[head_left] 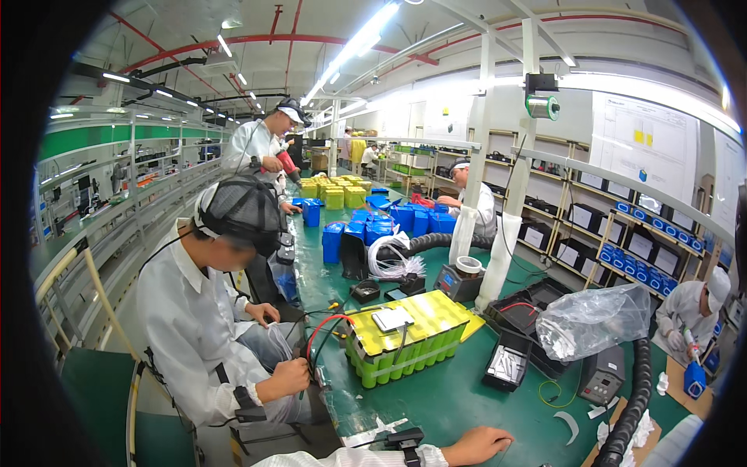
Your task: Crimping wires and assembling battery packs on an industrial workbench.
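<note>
My left hand point(478, 446) rests palm down at the near edge of the green bench point(467, 389), its forearm coming in from the lower edge with a dark strapped device point(405, 439) at the wrist. The fingers are stretched out and slightly bent, and I see nothing held in them. Beyond it stands a battery pack point(405, 342) of green cells with a yellow top, a small white-faced module point(392, 318) lying on it. Red and black wires point(325, 327) run from the pack's left end toward a seated co-worker's hand point(289, 377). My right hand is outside the picture.
Right of the pack lie a black tray of small parts point(507, 362), a clear plastic bag point(595, 321), a dark box with a knob point(601, 377) and a black ribbed hose point(640, 389). Blue packs point(377, 226) fill the far bench. Co-workers sit left and right.
</note>
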